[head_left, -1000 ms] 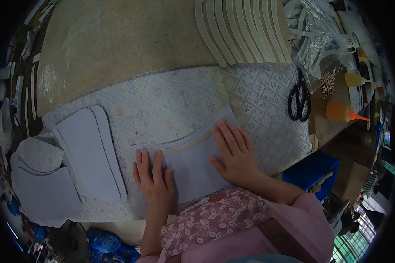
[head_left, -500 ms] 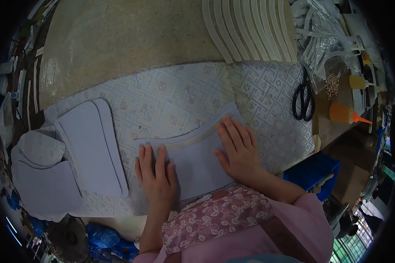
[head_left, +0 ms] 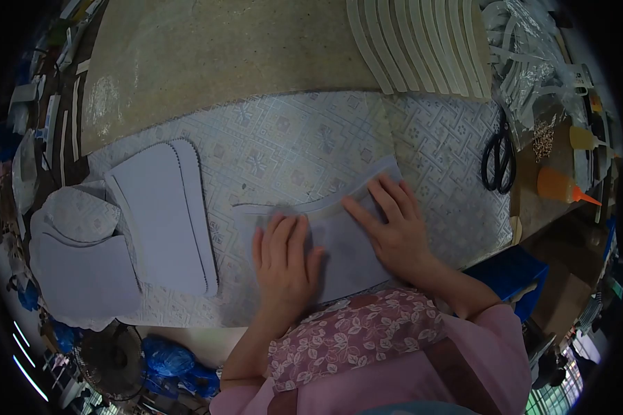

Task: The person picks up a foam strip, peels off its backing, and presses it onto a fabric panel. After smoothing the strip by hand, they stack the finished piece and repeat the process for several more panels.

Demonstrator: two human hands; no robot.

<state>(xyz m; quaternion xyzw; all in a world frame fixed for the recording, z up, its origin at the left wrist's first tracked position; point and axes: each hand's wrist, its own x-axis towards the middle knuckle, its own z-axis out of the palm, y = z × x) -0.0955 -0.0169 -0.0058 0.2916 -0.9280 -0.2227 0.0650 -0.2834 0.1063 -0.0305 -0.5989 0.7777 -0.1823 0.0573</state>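
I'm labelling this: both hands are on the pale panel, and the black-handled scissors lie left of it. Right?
Wrong side: the head view shows the scissors right of the pale panel. The left hand and right hand are indeed on it.

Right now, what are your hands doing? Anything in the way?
Left hand at curved edge of cloth. Right hand on it. Scissors off right, clear of both.
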